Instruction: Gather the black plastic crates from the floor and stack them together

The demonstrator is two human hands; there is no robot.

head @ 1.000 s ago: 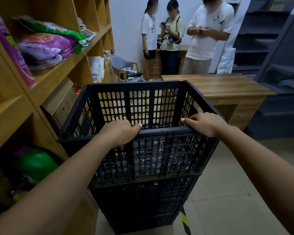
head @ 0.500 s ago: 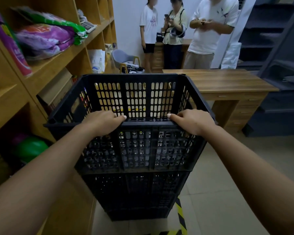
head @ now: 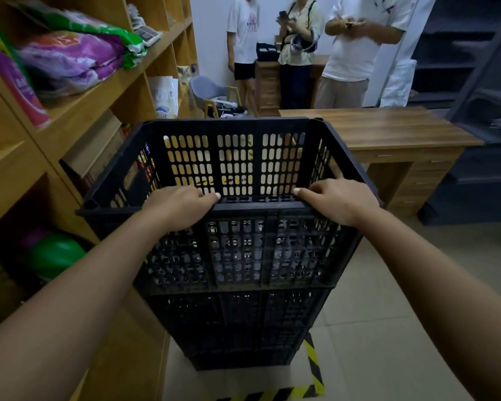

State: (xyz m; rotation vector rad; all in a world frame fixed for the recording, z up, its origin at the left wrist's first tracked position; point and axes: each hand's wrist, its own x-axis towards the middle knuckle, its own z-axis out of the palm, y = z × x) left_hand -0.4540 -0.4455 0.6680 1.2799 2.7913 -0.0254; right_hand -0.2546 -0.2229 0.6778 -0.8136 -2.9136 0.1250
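A stack of black perforated plastic crates stands on the tiled floor in front of me. The top crate (head: 235,157) is open and looks empty. Both hands grip its near rim: my left hand (head: 182,206) left of the middle, my right hand (head: 337,201) towards the right corner, fingers curled over the edge. Below it the lower crates (head: 237,325) taper down to the floor; how many there are I cannot tell.
Wooden shelving (head: 104,91) with purple and green bags runs close along the left. A wooden desk (head: 388,128) stands right behind the stack. Three people (head: 350,53) stand beyond it. Yellow-black tape (head: 313,369) marks the floor. Dark stairs (head: 475,82) rise at right.
The stack has shifted a little to the left in view and down towards the floor, with both hands staying on the near rim of the top crate.
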